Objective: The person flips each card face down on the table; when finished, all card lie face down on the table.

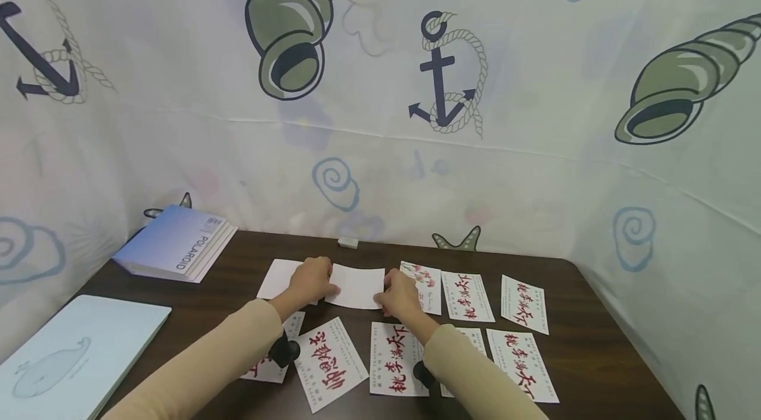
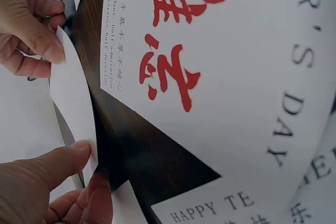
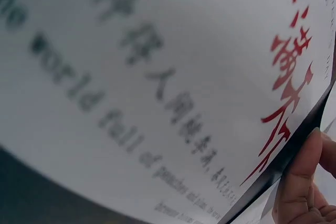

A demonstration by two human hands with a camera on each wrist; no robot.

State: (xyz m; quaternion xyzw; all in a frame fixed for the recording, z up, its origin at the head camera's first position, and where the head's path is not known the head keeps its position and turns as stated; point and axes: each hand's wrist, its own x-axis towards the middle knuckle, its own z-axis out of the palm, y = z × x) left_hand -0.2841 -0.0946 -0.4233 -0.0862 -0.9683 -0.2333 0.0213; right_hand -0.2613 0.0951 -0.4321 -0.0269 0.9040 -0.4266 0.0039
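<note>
A blank white card [image 1: 355,286] is held up between both hands over the middle of the table. Its left edge is pinched between the thumb and fingers of my left hand [image 1: 311,280]. My right hand [image 1: 401,294] pinches the opposite edge. The left wrist view shows the card [image 2: 73,95] bowed slightly, with a thumb on each end. Partly behind the left hand lies another blank white card [image 1: 277,278]. Beside the right hand is a card with pink flowers [image 1: 427,281]. Below the hands lies a tilted card with red calligraphy [image 1: 329,364].
Several more red-lettered cards [image 1: 466,296] lie in two rows, some under the right forearm. A blue-and-white POLAROID box [image 1: 178,242] stands back left, and a pale box with a whale drawing [image 1: 59,347] front left. A small white object [image 1: 348,242] sits by the patterned curtain [image 1: 380,182].
</note>
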